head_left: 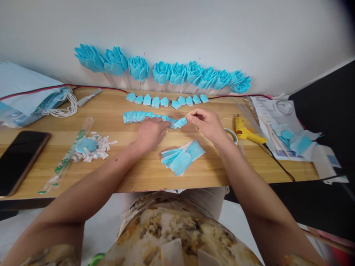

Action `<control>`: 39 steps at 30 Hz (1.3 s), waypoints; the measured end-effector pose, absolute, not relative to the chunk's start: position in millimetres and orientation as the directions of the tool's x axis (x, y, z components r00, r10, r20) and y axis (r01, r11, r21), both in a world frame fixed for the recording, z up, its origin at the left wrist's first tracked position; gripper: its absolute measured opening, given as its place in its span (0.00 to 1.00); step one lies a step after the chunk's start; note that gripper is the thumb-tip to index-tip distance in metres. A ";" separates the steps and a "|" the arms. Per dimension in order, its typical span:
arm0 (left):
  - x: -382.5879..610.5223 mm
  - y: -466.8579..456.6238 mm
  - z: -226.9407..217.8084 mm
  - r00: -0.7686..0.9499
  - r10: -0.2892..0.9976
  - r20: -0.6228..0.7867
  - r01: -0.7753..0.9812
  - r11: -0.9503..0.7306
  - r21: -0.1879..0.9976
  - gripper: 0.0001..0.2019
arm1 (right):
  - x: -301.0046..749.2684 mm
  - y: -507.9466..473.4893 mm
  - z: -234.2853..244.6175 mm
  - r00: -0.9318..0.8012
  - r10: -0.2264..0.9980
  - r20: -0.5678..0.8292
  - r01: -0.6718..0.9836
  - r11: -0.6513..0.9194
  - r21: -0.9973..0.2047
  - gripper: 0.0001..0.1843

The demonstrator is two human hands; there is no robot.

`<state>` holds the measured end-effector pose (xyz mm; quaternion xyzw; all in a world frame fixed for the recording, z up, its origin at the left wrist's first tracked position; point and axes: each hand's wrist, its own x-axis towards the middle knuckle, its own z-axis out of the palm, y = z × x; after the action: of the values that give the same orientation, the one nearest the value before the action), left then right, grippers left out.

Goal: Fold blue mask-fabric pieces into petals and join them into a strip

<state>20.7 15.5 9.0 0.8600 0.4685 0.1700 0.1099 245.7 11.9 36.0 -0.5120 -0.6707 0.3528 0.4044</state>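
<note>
A row of overlapping folded light-blue fabric petals (133, 116) runs across the middle of the wooden table. My left hand (152, 132) rests over the row's right half, its fingers curled together and hiding several petals; a tiny white bit shows by its fingertips. At the row's right end, a tilted folded petal (181, 122) has its tip between the thumb and forefinger of my right hand (206, 123). Nearer to me lies a loose pile of flat blue fabric pieces (181, 157). Behind the row stands a line of separate pointed folded petals (156, 102).
Blue fabric roses (138, 68) on sticks lean against the wall. At right are a yellow glue gun (245, 133), a tape roll (232, 136) and a paper sheet (273, 111) with scraps. White snippets (102, 147), a phone (22, 159) and a plastic bag (30, 96) lie left.
</note>
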 end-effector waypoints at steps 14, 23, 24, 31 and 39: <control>12.7 4.1 57.5 0.357 0.816 0.454 0.261 -0.554 0.791 0.07 | 218.4 -2.0 53.0 -0.322 0.741 0.589 0.492 0.662 -0.565 0.06; -62.4 17.3 95.1 0.039 0.946 0.323 0.552 -0.289 0.782 0.07 | 158.0 49.7 66.0 -0.415 0.798 0.436 0.375 0.587 -0.718 0.24; -73.0 18.6 93.4 -0.003 0.950 0.311 0.560 -0.256 0.788 0.07 | 152.5 57.9 62.4 -0.434 0.800 0.414 0.382 0.580 -0.720 0.23; -129.5 23.8 63.0 -0.223 0.958 0.182 0.574 -0.021 0.818 0.06 | 111.0 109.3 38.4 -0.568 0.793 0.220 0.575 0.574 -0.583 0.15; -151.1 26.2 54.3 -0.203 0.974 0.097 0.484 0.014 0.875 0.05 | 69.6 134.4 25.3 -0.716 0.698 -0.030 0.639 0.636 -0.433 0.14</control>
<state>-151.1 26.2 54.3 0.5608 0.6502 0.4228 0.2898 69.6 134.4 25.3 -0.3706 -0.9018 0.2110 0.0702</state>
